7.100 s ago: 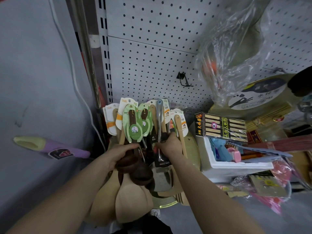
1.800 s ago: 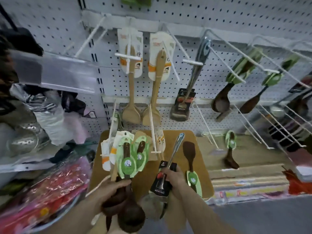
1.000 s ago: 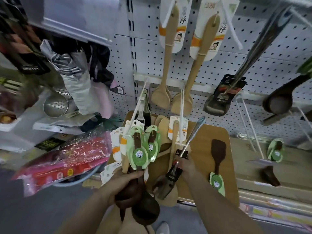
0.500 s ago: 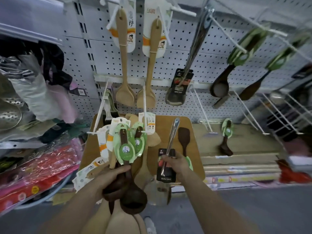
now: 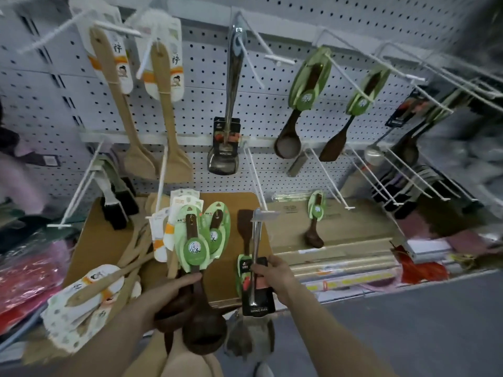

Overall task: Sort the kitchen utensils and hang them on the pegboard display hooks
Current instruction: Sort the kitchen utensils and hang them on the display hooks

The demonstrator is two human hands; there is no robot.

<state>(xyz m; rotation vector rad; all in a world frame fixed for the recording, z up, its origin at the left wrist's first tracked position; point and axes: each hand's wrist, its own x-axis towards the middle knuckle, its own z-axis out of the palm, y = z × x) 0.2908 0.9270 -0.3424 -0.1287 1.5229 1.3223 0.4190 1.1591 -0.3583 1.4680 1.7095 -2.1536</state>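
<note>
- Steel spatula in a black card sleeve is gripped at the handle by your right hand, handle end up, likely so its hanging hole can meet a hook.
- Your left hand clenches a bunch of dark wooden ladles with green card labels, fanned upright, seemingly kept as stock to sort.
- That spatula's handle tip sits just beside the end of a white wire hook at frame centre; a matching steel spatula hangs on the white pegboard above.
</note>
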